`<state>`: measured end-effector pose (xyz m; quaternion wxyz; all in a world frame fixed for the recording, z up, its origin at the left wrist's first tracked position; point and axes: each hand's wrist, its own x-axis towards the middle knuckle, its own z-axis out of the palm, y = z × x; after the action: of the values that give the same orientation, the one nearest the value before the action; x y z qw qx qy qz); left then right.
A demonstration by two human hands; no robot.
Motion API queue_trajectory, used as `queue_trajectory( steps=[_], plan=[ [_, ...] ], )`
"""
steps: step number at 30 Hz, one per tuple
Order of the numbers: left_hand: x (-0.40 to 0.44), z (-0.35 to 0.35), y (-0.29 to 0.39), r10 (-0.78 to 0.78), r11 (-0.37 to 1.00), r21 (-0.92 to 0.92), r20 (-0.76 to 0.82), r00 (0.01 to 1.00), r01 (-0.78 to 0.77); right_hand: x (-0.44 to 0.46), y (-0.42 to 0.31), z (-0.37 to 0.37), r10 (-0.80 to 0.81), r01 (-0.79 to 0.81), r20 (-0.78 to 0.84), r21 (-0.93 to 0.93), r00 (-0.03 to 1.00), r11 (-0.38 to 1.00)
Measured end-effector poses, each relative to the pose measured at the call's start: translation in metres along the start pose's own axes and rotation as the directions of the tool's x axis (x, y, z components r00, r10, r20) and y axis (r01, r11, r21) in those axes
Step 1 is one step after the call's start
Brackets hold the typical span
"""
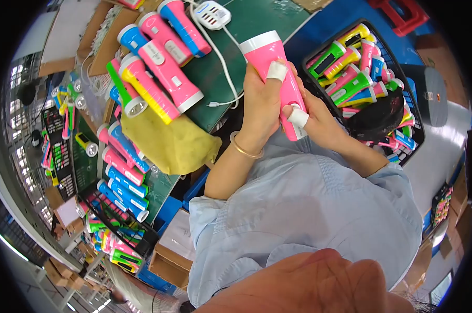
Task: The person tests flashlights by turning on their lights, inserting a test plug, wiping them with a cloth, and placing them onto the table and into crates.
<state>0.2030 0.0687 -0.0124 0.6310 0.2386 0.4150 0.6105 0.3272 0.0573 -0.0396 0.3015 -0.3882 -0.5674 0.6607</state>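
A pink flashlight (pixel 266 52) with a white head rim is held up in front of my chest, its head pointing away from me to the upper left. My left hand (pixel 261 101), with a bangle on the wrist, wraps round its middle. My right hand (pixel 319 119) grips the lower end, thumb lying near the switch. White tape covers both thumbs. The fingers behind the flashlight are mostly hidden. To the left, a yellow cloth (pixel 168 141) hangs over the edge of the green table, beside several pink, blue and yellow flashlights (pixel 165 68).
On the right, a black crate (pixel 421 112) holds many coloured flashlights and a dark cloth (pixel 376 117). A white USB charging hub (pixel 212 14) with cables lies on the green table (pixel 246 21). More flashlights (pixel 124 182) line the table's left side, above another basket (pixel 116 221).
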Motion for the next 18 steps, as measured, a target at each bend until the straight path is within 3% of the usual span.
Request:
queue_trajectory(
  steps=[5, 8, 18],
  plan=[
    [0.010, -0.001, -0.019, -0.044, 0.999, 0.018, 0.055, 0.998, 0.043, -0.005, 0.012, -0.003, 0.014, -0.006, -0.088, 0.081, 0.996, 0.997],
    [0.011, -0.004, -0.026, -0.098, 0.995, -0.009, 0.088, 0.991, 0.099, -0.009, 0.005, -0.004, 0.166, -0.151, -0.068, 0.187, 0.984, 0.971],
    [0.007, -0.015, -0.037, -0.119, 0.990, -0.056, 0.150, 0.982, 0.128, -0.017, 0.021, 0.002, 0.204, -0.185, -0.109, 0.158, 0.973, 0.970]
  ],
)
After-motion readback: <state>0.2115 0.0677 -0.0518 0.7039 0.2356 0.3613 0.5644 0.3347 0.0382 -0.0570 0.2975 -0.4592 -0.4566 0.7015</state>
